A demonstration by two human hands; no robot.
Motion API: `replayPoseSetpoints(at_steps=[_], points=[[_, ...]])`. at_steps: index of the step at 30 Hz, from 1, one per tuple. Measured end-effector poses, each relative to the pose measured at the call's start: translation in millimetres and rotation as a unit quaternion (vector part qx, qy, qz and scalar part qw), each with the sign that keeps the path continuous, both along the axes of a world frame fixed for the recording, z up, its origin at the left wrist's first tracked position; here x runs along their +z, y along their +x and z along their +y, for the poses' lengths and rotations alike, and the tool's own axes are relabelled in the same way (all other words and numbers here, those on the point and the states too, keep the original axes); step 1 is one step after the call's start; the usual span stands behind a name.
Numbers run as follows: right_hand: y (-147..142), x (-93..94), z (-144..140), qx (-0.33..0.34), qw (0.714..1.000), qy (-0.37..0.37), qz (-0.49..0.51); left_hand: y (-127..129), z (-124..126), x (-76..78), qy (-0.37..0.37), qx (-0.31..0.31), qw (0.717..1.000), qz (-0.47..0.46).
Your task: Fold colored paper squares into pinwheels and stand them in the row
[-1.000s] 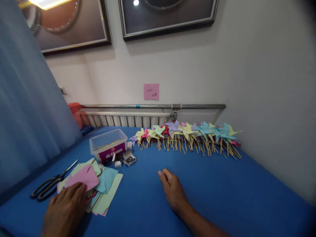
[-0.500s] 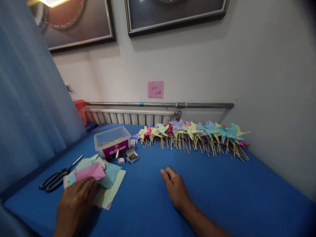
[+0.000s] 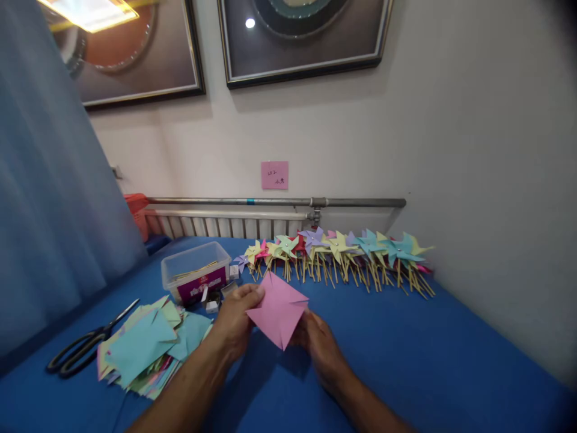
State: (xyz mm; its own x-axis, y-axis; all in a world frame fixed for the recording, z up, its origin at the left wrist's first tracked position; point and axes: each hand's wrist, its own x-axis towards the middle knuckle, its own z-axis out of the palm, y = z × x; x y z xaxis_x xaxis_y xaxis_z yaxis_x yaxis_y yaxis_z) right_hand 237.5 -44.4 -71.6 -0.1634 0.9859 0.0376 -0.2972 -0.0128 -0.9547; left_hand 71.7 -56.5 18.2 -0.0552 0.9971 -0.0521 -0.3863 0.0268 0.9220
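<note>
Left hand (image 3: 237, 320) pinching pink sheet (image 3: 278, 310) – right hand (image 3: 321, 346) at opposite corner, fingers partly behind it, can't tell if pinching – box (image 3: 229, 290) partly blocked.

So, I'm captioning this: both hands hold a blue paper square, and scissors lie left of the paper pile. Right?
The colour is wrong: in the head view, the left hand and right hand hold a pink paper square. The rest stands.

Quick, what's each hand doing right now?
Left hand: closed on the left side of the pink paper, thumb on top.
Right hand: holding the pink paper's right side, fingers partly hidden.
</note>
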Motion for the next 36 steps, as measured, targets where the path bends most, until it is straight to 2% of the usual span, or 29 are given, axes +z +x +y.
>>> replayPoseSetpoints(at_steps=[3,5,8,10,14,18,29,36], points=[[6,6.5,1,0.024,0.989,-0.031,0.141,29,23,-24.2,-0.016,-0.008,1.000,-0.019],[9,10.1,0,0.032,0.982,-0.035,0.181,39,31,-40.9,-0.026,0.012,0.999,-0.032],[9,11.6,-3,0.036,0.984,-0.039,0.169,41,32,-58.8,-0.037,0.019,0.998,-0.057],[8,9.9,-4,0.006,0.989,-0.040,0.139,38,31,-64.6,-0.039,0.001,0.998,-0.052],[8,4.3,-2,-0.061,0.994,-0.031,0.084,33,31,-68.7,-0.046,-0.039,0.997,-0.039],[15,3.5,2,-0.080,0.995,-0.019,0.049,34,35,-70.5,-0.046,-0.046,0.997,-0.027],[7,21.5,-11,0.026,0.994,-0.026,0.102,32,34,-66.4,-0.049,-0.048,0.997,0.021],[9,14.8,-7,0.010,0.995,-0.035,0.089,32,35,-68.8,-0.033,-0.024,0.999,0.034]])
